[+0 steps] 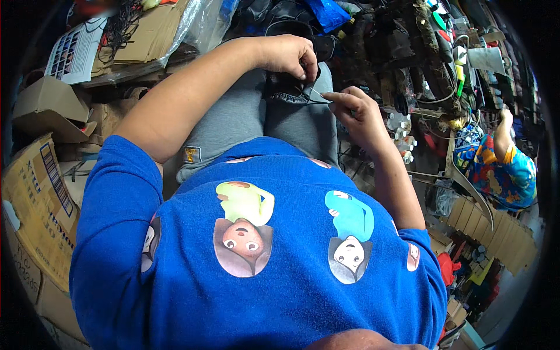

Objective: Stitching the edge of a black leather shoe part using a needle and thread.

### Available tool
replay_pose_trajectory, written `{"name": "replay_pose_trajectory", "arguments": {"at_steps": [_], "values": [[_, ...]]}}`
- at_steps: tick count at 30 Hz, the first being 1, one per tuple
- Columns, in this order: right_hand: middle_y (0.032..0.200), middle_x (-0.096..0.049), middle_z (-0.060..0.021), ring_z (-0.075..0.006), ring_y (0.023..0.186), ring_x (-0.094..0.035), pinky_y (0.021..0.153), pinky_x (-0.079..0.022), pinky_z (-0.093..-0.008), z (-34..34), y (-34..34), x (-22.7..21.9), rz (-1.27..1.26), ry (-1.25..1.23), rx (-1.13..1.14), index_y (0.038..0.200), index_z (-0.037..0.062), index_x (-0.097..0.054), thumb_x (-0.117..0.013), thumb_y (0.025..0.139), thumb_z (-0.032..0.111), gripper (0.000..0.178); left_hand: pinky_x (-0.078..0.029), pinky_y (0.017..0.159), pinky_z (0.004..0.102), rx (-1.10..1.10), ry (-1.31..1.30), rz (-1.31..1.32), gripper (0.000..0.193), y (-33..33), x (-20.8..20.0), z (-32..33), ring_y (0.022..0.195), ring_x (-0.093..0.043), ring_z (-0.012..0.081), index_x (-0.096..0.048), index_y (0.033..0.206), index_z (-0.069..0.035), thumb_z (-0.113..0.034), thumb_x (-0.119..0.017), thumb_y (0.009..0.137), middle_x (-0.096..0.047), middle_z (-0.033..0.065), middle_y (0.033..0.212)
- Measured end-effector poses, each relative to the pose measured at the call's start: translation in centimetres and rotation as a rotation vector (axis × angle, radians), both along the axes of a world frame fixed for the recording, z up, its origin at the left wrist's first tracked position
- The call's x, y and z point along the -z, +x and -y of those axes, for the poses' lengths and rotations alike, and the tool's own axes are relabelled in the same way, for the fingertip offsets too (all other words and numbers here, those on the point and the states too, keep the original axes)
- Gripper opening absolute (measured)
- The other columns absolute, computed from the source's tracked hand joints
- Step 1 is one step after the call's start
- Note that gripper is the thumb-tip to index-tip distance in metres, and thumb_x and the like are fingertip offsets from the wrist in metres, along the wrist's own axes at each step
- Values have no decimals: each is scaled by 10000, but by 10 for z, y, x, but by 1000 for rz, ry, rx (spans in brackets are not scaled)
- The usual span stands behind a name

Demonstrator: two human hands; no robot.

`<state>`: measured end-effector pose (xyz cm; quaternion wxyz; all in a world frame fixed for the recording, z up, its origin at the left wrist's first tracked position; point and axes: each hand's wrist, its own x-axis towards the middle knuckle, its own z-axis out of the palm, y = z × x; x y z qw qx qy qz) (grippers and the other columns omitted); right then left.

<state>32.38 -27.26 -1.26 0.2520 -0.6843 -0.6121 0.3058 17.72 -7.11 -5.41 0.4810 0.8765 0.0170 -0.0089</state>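
Observation:
A black, leather-like piece with a ridged, stitched-looking edge (287, 98) lies over my grey-trousered thighs. My left hand (293, 56) reaches over its far side, with fingers curled down and closed at the piece; the fingertips are partly hidden. To the right, my right hand (357, 109) is closed in a pinch on a dark cord (318, 102) that runs to the edge of the piece. A thin pale strand or needle (315, 93) shows between the two hands, too small to tell which.
Cardboard boxes (44, 108) and flattened cardboard (146, 38) stand at the left. Beyond my knees lie dark items and a blue plastic bag (328, 14). Small clear bottles (401, 137) are right of my right forearm. Another person in a colourful shirt (496, 175) is at far right.

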Motion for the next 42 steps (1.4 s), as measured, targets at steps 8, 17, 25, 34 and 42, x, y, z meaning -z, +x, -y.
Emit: {"name": "replay_pose_trajectory", "arguments": {"at_steps": [8,17,25,34,42], "values": [[766,-540,-109,-253,707,-584,661,-478,-347,-12,-4,0,211,-52,-54,1017,138,-715,-639,775,69,263,-444,819,282,-46,-37,-126,194,-5,-10,3,900,-537,189,-740,913,-118,-90,-671,734,-525,47,897],[763,-550,-115,-272,710,-592,649,-491,-367,-25,-7,-6,281,-49,-127,981,124,-721,-641,755,57,249,-435,828,287,-13,-26,-129,209,-3,-2,-1,906,-528,192,-742,937,-129,-102,-668,744,-514,47,903],[785,-581,-108,-269,731,-607,661,-500,-352,-41,-4,-12,301,-53,-224,954,126,-725,-662,755,63,218,-431,853,297,-15,-12,-28,227,-11,5,-1,950,-524,201,-734,956,-126,-119,-713,731,-479,62,1021],[795,-605,-105,-261,753,-627,681,-512,-348,-44,-2,-18,255,-143,-164,926,128,-729,-662,754,57,198,-410,884,308,-8,-15,-16,234,-8,8,-1,994,-499,215,-734,950,-145,-126,-725,717,-476,60,1031],[800,-606,-64,-168,759,-603,699,-489,-299,-42,5,-3,96,-227,-79,982,147,-729,-676,793,67,212,-432,883,319,-20,10,17,241,-4,12,-1,1004,-511,225,-733,945,-163,-138,-741,705,-486,68,1052]]}}
